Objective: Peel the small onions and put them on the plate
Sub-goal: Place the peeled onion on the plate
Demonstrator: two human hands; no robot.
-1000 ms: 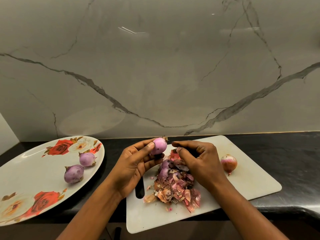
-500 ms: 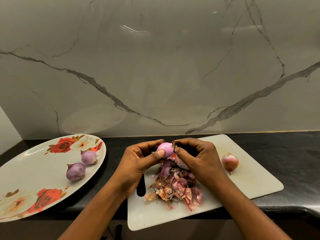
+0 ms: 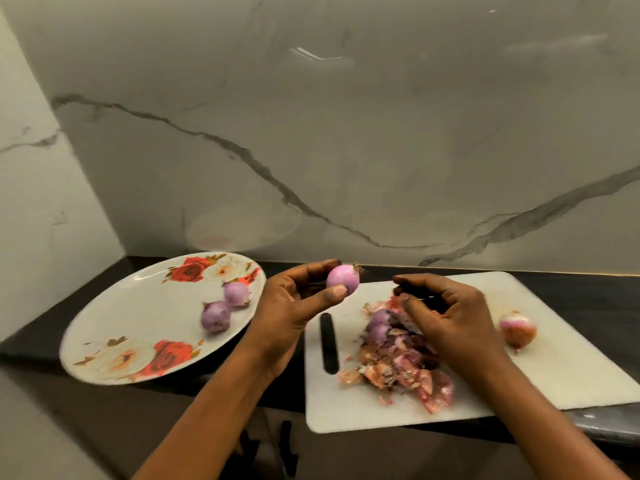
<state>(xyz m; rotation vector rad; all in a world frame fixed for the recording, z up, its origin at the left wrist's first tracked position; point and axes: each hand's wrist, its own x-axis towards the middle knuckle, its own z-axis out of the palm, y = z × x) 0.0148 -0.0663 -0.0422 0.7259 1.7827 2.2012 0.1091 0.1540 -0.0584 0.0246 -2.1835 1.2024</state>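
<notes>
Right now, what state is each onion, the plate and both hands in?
Held onion: peeled, pinched by left hand.
Right hand: fingers curled, contents unclear.
Two plate onions: peeled, resting on plate.
Board onion: unpeeled, lying on cutting board.
Peel pile: heaped on the board.

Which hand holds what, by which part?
Left hand pinches the peeled onion by its round sides, thumb in front, fingers behind; root end free. Right hand curls over the peel pile; whether it holds a scrap cannot be told.

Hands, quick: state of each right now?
Left hand: pinches the peeled onion.
Right hand: fingers curled; cannot tell whether it holds anything.
</notes>
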